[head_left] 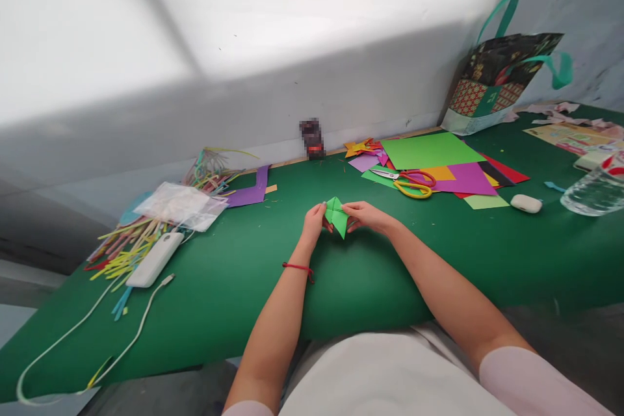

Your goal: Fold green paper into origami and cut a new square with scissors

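While 2 hands (316, 221) pinch folded green paper (335, 213) | scissors (398, 177) lie beyond

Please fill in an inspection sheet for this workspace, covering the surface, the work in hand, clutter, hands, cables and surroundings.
Surface: green tabletop, with small scraps scattered on it.
Work in hand: folded green paper, one point towards the person.
Clutter: at left, paper strips, plastic wrapping and a white device; at right, coloured sheets, scissors, a white case and a clear container.
Hands: left hand and right hand pinch opposite sides of the paper.
Cables: white cable looping at left, its plug lying loose.
Surroundings: pale wall behind; patterned bag at far right.
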The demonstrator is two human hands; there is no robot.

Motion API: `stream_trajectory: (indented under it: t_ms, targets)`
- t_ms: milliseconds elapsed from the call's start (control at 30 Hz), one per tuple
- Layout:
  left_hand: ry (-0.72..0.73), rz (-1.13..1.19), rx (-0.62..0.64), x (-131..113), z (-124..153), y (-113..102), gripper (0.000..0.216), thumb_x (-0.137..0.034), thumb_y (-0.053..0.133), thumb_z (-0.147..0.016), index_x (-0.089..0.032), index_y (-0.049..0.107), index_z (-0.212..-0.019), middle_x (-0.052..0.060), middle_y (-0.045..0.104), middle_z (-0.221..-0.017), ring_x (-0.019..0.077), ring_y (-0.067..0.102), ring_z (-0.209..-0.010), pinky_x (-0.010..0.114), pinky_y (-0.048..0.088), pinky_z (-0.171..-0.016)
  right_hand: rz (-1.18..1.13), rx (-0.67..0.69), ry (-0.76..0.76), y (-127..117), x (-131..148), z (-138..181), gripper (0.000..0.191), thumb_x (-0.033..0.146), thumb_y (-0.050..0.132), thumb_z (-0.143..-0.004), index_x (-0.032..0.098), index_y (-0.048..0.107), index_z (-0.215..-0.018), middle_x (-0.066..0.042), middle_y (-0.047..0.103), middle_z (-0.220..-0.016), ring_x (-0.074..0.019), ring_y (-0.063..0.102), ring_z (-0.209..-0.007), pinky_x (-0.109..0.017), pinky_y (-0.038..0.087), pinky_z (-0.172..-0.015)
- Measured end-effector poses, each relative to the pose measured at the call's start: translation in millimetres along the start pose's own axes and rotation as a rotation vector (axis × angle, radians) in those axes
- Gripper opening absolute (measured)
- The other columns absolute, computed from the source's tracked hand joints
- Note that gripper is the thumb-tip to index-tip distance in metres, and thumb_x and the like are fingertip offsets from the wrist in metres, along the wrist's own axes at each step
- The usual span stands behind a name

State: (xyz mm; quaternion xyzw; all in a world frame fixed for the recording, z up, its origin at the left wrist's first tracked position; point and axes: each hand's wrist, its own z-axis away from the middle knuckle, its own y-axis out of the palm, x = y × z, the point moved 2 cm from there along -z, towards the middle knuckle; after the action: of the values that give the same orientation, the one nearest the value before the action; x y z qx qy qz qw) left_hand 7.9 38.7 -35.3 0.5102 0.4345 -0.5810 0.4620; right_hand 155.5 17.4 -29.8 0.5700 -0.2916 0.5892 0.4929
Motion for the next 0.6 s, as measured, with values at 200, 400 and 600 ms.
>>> stream_trajectory:
  t_ms: [200,400,600]
  targets:
    - [-0.005,-0.039,0.11,3.4,0.9,0.8,0.038,-0.051,0.051,-0.081,-0.02,0.042,-0.062,-0.004,0.049,-0.037,0.0112,0.047,-0.03,0.022,0.038,-0.034,0.042,0.092,0.022,-5.3,-2.7,0.2,0.028,0.042,0.071,-0.07,0.014,0.067,-0.074,-0.004,0.069,-0.07,-0.0141,0.064,-0.065,-0.023,0.053,-0.058]
    - [0.038,-0.075,0.119,0.4,5.4,0.5,0.039,-0.052,0.052,-0.08,-0.021,0.039,-0.06,-0.005,0.047,-0.036,0.0124,0.049,-0.03,0.023,0.039,-0.034,0.088,0.052,-0.003,-6.3,-2.6,1.2,0.036,0.047,0.075,-0.061,0.013,0.065,-0.067,-0.003,0.066,-0.065,-0.0125,0.062,-0.062,-0.022,0.052,-0.056]
    - [0.084,-0.14,0.084,0.1,8.3,1.0,0.037,-0.047,0.048,-0.083,-0.021,0.038,-0.059,-0.005,0.048,-0.035,0.0118,0.049,-0.03,0.022,0.039,-0.034,0.17,-0.003,-0.036,-5.0,-1.9,1.8,0.044,0.055,0.074,-0.055,0.014,0.064,-0.064,0.0,0.063,-0.061,-0.011,0.059,-0.059,-0.022,0.05,-0.055]
